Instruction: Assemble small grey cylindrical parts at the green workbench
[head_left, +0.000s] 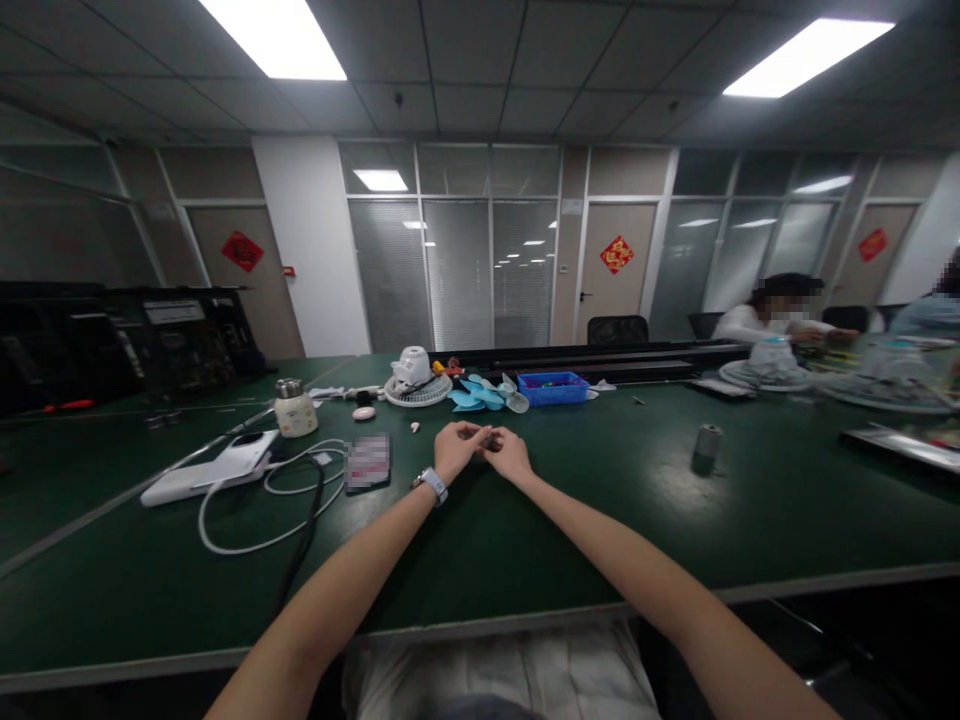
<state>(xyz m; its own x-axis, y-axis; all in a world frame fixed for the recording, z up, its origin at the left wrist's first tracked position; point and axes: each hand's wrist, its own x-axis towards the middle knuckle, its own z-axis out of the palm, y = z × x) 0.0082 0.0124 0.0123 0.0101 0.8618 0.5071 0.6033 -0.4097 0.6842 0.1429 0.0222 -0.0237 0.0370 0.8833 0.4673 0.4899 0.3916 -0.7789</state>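
Note:
Both my arms reach forward over the dark green table (570, 520). My left hand (456, 448), with a watch on its wrist, and my right hand (508, 455) meet in the middle of the table. Their fingers are curled and pinch together round a small dark thing (488, 439) that I cannot make out. Beyond the hands lie a white fan guard with its motor (416, 380), light blue fan blades (484, 393) and a blue tray (553, 387) of small parts.
A phone (367, 462), a white power strip (214, 470) with cables and a cream jar (294, 408) lie to the left. A small grey cylinder (706, 441) stands to the right. Two other people work at the far right end (780, 320).

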